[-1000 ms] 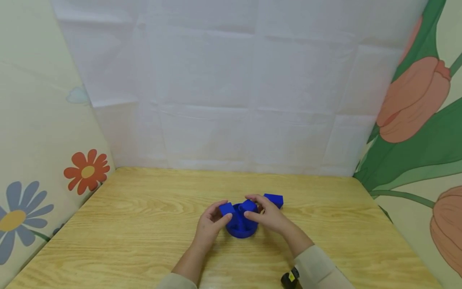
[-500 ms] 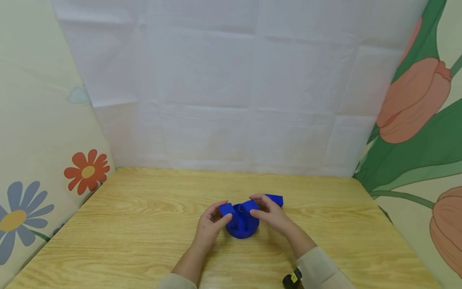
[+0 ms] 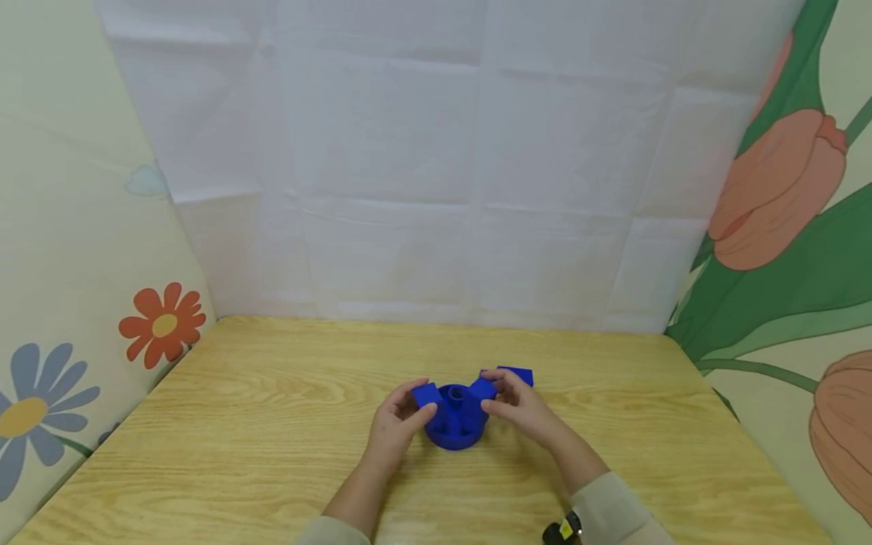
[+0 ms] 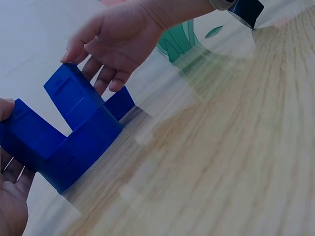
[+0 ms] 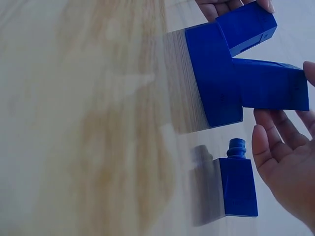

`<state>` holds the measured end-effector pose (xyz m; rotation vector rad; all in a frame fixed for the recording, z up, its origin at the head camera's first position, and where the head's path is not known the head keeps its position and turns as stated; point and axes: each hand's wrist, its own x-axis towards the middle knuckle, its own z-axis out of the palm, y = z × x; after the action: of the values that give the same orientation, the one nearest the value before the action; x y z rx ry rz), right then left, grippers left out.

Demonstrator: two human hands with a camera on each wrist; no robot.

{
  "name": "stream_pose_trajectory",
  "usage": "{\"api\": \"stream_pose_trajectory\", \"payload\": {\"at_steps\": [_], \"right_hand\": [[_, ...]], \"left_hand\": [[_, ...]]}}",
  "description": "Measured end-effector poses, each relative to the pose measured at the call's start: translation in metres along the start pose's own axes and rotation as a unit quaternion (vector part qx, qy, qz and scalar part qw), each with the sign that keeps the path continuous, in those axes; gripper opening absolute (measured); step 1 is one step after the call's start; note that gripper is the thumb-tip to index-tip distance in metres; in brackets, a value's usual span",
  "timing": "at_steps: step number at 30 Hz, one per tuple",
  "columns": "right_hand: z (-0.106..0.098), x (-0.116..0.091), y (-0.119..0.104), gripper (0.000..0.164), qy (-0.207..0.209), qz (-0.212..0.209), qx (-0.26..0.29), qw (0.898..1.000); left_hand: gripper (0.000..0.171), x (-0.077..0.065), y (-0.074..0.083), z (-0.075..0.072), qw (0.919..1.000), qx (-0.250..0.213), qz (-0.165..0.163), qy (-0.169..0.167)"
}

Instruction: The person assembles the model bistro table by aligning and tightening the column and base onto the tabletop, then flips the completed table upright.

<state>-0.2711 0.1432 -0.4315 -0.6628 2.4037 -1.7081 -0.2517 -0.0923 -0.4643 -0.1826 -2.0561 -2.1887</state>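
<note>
A round blue base [image 3: 455, 439] with a raised rim and a small central tube sits on the wooden table. Two blue blocks stand up out of it, leaning apart. My left hand [image 3: 395, 428] pinches the left block [image 3: 427, 393] between thumb and fingers. With thumb and fingertips, my right hand [image 3: 521, 412] holds the right block [image 3: 484, 388] near its upper end. The right wrist view shows both block bottoms [image 5: 270, 83] hidden inside the base wall [image 5: 214, 73]. Behind the right hand lies a third blue block with a ridged round peg [image 5: 238, 187].
The wooden tabletop [image 3: 272, 454] surrounds the base on all sides. A white cloth [image 3: 388, 151] hangs behind its far edge, with flower-patterned cloth at both sides. A black device with a yellow patch [image 3: 564, 528] sits at the right wrist.
My right hand has shifted to the right with its block, which now leans outward and uncovers the central tube. The left hand and its block have stayed in place.
</note>
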Motion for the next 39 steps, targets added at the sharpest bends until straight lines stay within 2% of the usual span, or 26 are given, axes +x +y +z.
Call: {"api": "stream_pose_trajectory", "payload": {"at_steps": [8, 16, 29, 34, 39], "right_hand": [[-0.002, -0.001, 0.003, 0.053, -0.004, -0.002, -0.029, 1.0], [-0.009, -0.011, 0.005, 0.045, 0.013, 0.007, -0.03, 0.999], [-0.007, -0.014, 0.004, 0.041, 0.002, 0.004, -0.009, 1.0], [-0.006, -0.012, 0.004, 0.053, -0.026, -0.012, -0.036, 0.999], [-0.006, -0.009, 0.004, 0.062, -0.092, -0.026, -0.023, 0.995]], "left_hand": [[0.045, 0.0, 0.0, 0.0, 1.0, -0.003, -0.001, -0.001], [0.046, -0.001, 0.001, 0.001, 1.0, -0.003, 0.001, 0.0], [0.045, 0.0, -0.002, 0.001, 0.9999, -0.002, 0.008, 0.007], [0.045, 0.001, -0.002, 0.001, 1.0, -0.004, 0.005, 0.007], [0.045, 0.001, -0.002, 0.0, 1.0, -0.007, 0.001, 0.004]]}}
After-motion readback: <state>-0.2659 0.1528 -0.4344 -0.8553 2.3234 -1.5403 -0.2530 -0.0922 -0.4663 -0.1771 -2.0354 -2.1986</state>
